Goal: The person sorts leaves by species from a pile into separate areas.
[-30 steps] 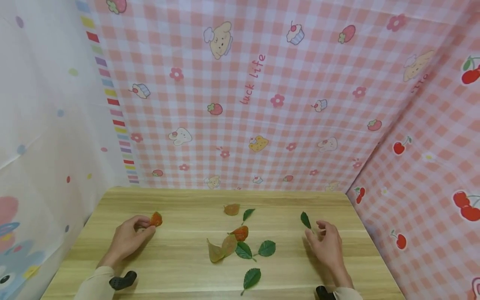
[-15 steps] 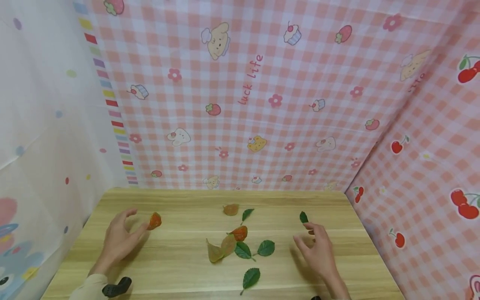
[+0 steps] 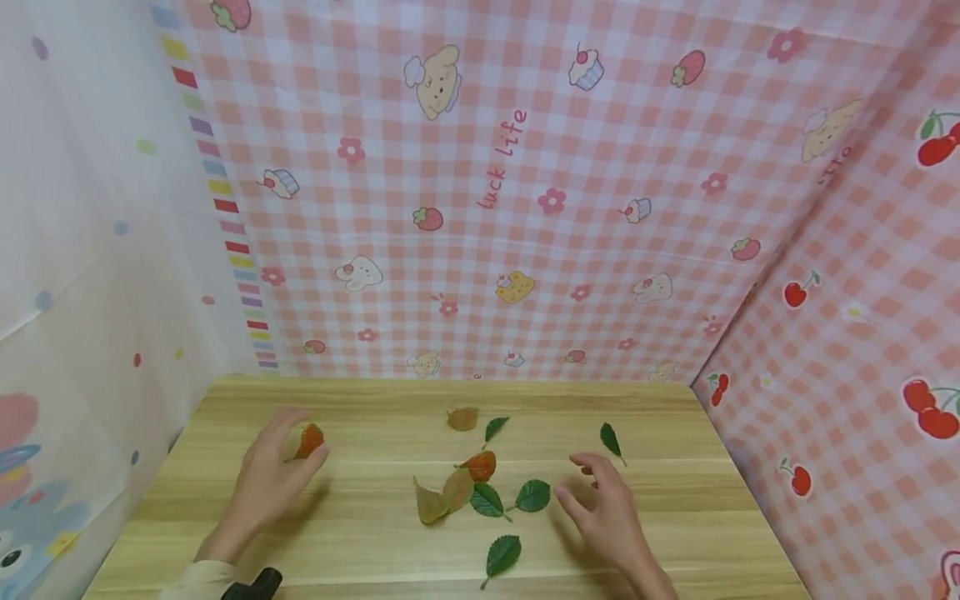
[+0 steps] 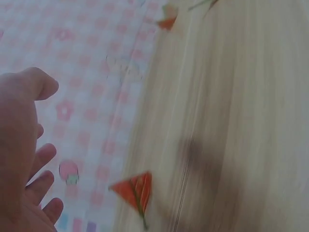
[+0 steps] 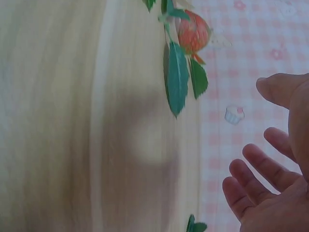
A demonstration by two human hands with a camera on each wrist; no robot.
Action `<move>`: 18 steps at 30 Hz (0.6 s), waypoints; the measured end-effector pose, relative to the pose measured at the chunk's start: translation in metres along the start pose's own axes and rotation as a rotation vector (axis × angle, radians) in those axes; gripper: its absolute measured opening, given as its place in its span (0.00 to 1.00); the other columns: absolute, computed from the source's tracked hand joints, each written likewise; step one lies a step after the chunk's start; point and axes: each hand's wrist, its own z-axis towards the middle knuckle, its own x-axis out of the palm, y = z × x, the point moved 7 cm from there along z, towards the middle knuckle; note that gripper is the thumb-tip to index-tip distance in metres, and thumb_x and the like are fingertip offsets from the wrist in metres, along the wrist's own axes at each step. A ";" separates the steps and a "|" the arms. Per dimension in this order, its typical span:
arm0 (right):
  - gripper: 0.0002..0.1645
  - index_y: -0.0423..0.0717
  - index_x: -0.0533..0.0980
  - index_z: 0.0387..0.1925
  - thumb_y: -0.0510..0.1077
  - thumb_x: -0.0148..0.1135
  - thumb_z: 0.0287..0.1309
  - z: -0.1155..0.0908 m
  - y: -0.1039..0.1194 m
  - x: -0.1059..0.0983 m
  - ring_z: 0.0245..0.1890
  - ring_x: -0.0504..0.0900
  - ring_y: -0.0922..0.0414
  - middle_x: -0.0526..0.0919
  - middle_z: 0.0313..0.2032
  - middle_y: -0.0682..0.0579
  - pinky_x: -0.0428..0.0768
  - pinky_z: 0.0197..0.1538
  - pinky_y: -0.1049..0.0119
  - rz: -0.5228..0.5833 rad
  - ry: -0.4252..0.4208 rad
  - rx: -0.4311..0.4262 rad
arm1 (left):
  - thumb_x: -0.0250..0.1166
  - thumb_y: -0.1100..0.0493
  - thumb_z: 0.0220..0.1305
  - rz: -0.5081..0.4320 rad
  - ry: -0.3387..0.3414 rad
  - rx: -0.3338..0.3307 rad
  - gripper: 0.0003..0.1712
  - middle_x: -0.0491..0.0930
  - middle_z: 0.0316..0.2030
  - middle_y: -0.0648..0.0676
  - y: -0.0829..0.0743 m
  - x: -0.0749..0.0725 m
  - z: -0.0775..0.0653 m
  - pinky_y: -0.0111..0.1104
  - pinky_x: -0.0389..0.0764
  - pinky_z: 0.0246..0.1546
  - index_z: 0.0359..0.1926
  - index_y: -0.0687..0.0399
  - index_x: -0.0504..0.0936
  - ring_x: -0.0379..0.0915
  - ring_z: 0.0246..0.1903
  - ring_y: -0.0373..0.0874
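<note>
Both hands' fingers point(image 3: 581, 461) have spread, holding nothing.

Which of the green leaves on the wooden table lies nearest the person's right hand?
The round green leaf lying just left of the right hand, beside the middle cluster; the other green leaves lie farther off.

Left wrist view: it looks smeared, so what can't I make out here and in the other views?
- Left wrist: motion blur smears the table and orange leaf; whether the left hand touches it is unclear.
- Head: left hand covers part of that leaf.
- Right wrist: right hand cut off by the edge; blurred leaves.
</note>
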 end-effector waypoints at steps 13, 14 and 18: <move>0.23 0.45 0.85 0.57 0.39 0.84 0.63 -0.016 0.021 0.024 0.51 0.86 0.50 0.90 0.53 0.51 0.89 0.54 0.56 0.069 0.159 -0.020 | 0.80 0.60 0.69 -0.004 0.101 0.197 0.31 0.82 0.71 0.69 -0.050 0.049 -0.020 0.76 0.78 0.66 0.69 0.64 0.82 0.76 0.73 0.78; 0.23 0.45 0.85 0.57 0.39 0.84 0.63 -0.018 0.021 0.027 0.50 0.86 0.50 0.90 0.53 0.51 0.89 0.55 0.56 0.076 0.180 -0.006 | 0.81 0.60 0.69 0.003 0.106 0.209 0.31 0.82 0.71 0.69 -0.052 0.053 -0.023 0.73 0.80 0.66 0.69 0.64 0.82 0.77 0.73 0.77; 0.21 0.47 0.85 0.57 0.40 0.82 0.66 -0.023 0.021 0.036 0.53 0.87 0.52 0.90 0.54 0.52 0.88 0.59 0.55 0.100 0.264 0.022 | 0.82 0.60 0.68 0.003 0.137 0.237 0.30 0.85 0.69 0.64 -0.060 0.067 -0.031 0.67 0.84 0.65 0.67 0.61 0.84 0.81 0.71 0.71</move>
